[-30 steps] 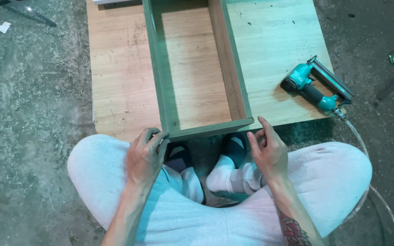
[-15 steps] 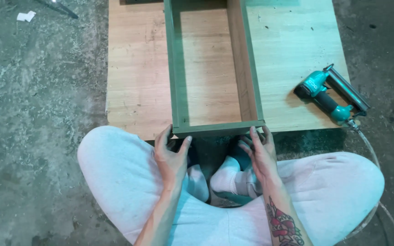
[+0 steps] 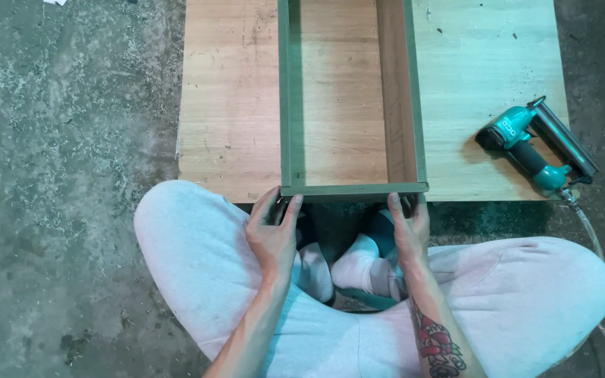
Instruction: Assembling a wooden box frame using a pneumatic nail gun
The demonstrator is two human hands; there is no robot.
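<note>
A green-edged wooden box frame [image 3: 353, 188] stands on a pale wooden board [image 3: 232, 105] laid on the floor. My left hand [image 3: 274, 234] grips the frame's near left corner. My right hand [image 3: 407, 225] grips its near right corner. Both hands sit just below the frame's near rail, fingers on the wood. I sit cross-legged in light grey trousers, with my socked feet [image 3: 348, 269] under the board's near edge.
A teal pneumatic nail gun [image 3: 535, 145] lies on the board's right side, its clear hose [image 3: 589, 234] trailing off past my right knee. Dusty concrete floor [image 3: 64, 175] surrounds the board on the left and right.
The view has shifted, so the board and frame appear further right. Both hands have closed in on the near corners of the frame and stay there.
</note>
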